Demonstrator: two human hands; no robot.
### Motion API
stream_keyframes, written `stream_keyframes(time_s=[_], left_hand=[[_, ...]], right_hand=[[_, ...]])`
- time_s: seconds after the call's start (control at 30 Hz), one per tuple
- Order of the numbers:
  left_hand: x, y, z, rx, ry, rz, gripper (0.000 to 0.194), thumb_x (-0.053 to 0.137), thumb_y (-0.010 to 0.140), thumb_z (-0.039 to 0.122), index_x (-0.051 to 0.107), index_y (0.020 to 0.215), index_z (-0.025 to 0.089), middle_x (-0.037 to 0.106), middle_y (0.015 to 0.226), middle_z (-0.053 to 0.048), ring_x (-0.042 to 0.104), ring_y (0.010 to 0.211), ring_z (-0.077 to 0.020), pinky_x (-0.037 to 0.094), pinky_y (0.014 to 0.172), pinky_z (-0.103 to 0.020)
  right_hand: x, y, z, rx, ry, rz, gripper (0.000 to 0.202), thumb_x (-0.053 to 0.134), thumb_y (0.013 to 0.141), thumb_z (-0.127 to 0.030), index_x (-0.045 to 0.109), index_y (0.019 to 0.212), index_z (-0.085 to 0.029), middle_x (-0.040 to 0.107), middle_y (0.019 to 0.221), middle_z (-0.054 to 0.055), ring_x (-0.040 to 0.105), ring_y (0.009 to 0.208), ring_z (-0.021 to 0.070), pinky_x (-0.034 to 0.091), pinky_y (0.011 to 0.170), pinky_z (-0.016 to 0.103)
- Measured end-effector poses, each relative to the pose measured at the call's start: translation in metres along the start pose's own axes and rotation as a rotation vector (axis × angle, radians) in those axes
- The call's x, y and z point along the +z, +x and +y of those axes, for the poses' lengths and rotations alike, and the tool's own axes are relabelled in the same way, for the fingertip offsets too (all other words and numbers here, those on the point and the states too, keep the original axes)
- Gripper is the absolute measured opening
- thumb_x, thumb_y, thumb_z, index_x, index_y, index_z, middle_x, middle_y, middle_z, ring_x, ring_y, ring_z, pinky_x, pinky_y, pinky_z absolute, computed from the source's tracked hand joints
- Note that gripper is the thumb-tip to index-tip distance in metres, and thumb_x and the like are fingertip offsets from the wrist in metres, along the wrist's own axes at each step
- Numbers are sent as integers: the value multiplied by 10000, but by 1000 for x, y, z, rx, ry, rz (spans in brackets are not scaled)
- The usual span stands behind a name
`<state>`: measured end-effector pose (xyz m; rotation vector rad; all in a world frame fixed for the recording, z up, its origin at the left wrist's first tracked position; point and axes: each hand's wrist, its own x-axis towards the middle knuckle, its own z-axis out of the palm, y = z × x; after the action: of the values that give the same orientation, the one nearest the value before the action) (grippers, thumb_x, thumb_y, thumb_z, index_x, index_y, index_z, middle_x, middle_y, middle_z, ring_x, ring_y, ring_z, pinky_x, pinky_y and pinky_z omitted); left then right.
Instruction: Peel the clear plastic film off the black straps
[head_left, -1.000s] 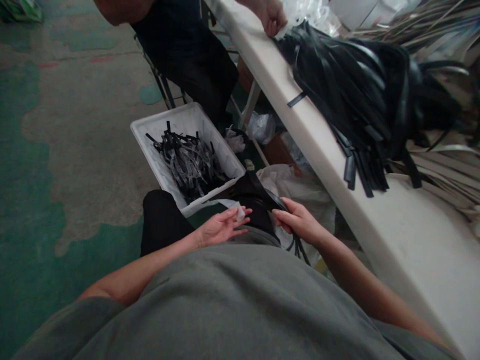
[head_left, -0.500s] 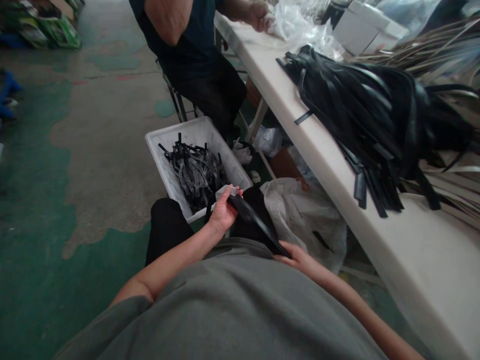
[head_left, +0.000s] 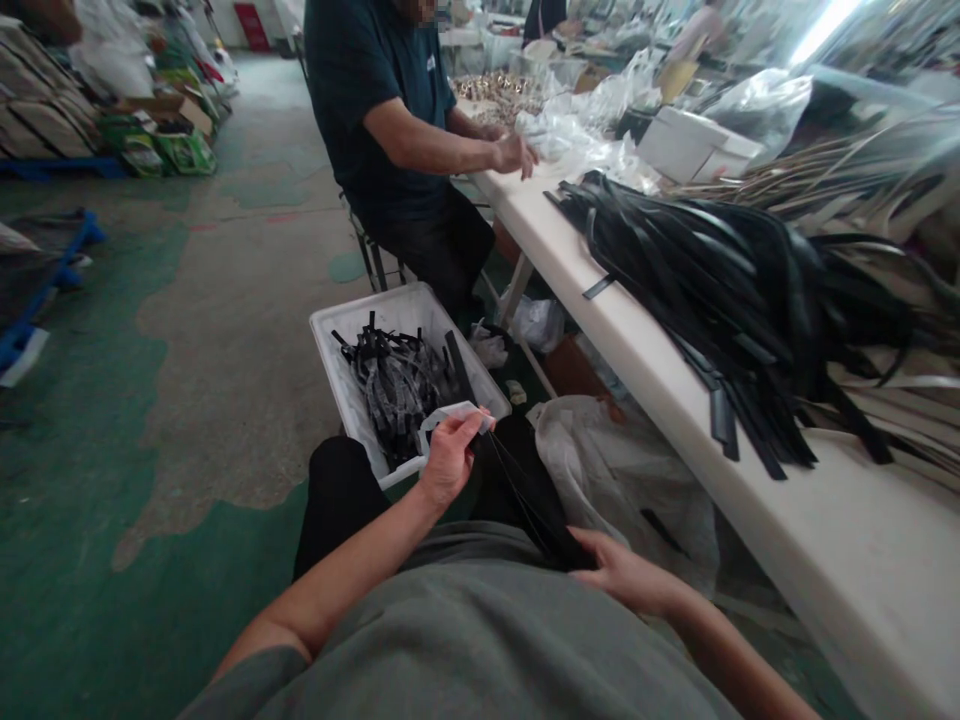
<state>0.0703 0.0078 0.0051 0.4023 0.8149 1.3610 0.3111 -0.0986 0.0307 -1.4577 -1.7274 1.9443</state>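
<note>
Over my lap, my left hand (head_left: 450, 455) is closed in a pinch on a whitish strip (head_left: 459, 410) that bends over the fingers. Thin pale edges run from there toward my right hand (head_left: 619, 572), along what looks like a black strap (head_left: 544, 525), hard to tell from my dark trousers. My right hand rests low by my waist, its thumb and fingers around the strap's lower end. Just beyond the left hand stands a white plastic bin (head_left: 330, 345) holding many short black straps (head_left: 394, 385), some under clear wrapping. One wider black piece (head_left: 456, 365) sticks up near its right side.
A long white table (head_left: 757, 540) on the right carries a heap of black straps (head_left: 720, 250), beige strips (head_left: 817, 165) and a white box (head_left: 697, 145). A co-worker (head_left: 375, 120) sits at its far end. A whitish sack (head_left: 600, 470) lies beneath the table edge.
The camera view has tilted up. My right hand has opened its grip somewhat and shifted down and right. More of the whitish strip shows at my left hand. The co-worker's hands have moved.
</note>
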Motion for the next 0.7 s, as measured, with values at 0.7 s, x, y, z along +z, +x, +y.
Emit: stream_keyframes(time_s=[0.7], left_hand=[[-3,-29,19,-51,62,-60,197,852,575,324,754,692,200,691,730,0,626,720,-132,488,754,-265]], right_hand=[[21,52,-56,-7,256,-257,500,644,812,-559,592,1054,-125,603,713,-8,529,572,94,420,550,220]])
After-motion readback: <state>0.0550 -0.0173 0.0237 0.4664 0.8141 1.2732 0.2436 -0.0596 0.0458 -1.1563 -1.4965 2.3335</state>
